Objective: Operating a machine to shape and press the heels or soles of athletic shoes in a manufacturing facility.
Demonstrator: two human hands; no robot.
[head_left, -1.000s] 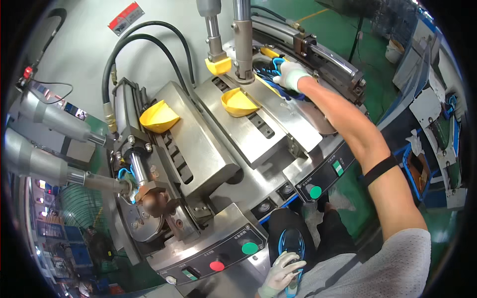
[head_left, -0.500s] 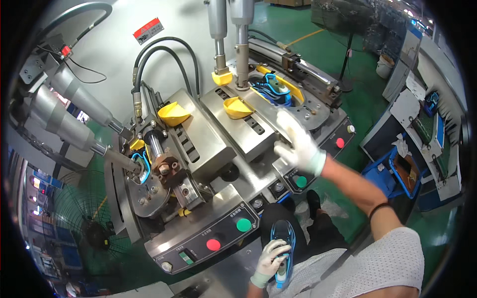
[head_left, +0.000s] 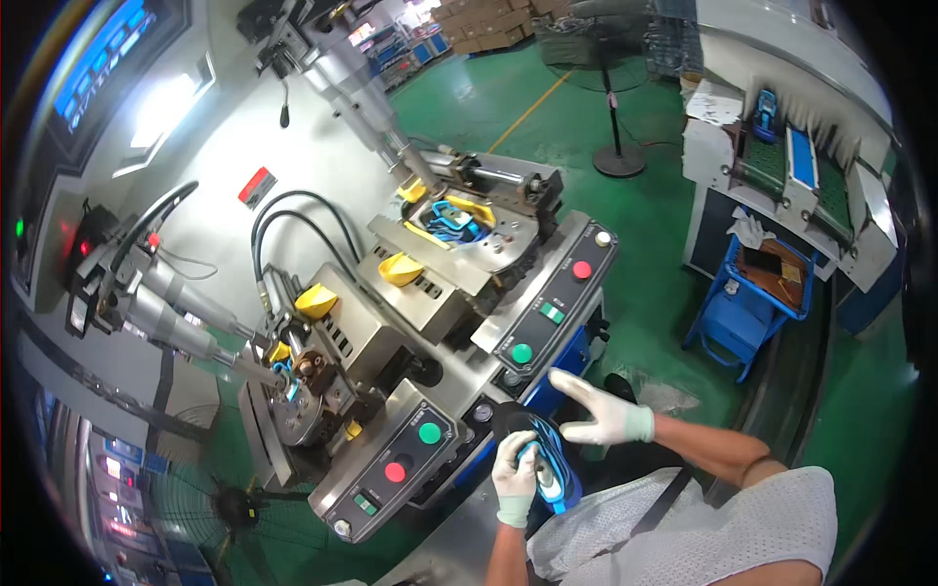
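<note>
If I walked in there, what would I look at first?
Probably the big metal machine left of centre, with bright yellow pieces on top and red and green buttons in front. Then the black-and-blue shoe low down, held in the gloved left hand, the gloved right hand open beside it.

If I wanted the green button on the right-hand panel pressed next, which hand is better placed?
Probably the right hand: it looks empty and open, and in this view is nearer the green button. The left hand is holding the blue-and-black shoe.
</note>
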